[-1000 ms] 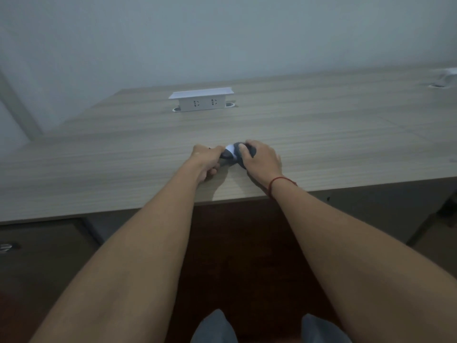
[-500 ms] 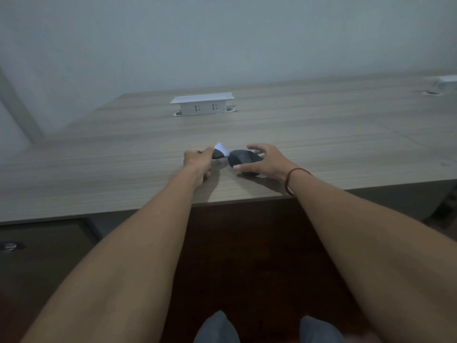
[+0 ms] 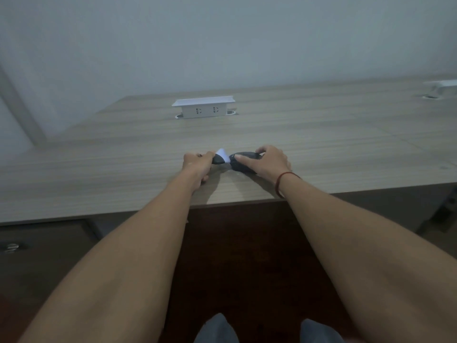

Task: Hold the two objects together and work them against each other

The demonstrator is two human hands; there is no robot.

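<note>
Pale wall stood beyond your wooden desk [image 3: 321, 134], with a white socket box [image 3: 204, 107] well ahead of your hands. Your right hand [image 3: 269, 160] curled over a dark rounded object [image 3: 243, 161] lying on the desk near its front edge. Just beside it, your left hand [image 3: 197, 167] pinched a smaller dark piece [image 3: 217, 160] with a white tab [image 3: 221, 153] sticking up between the two.
</note>
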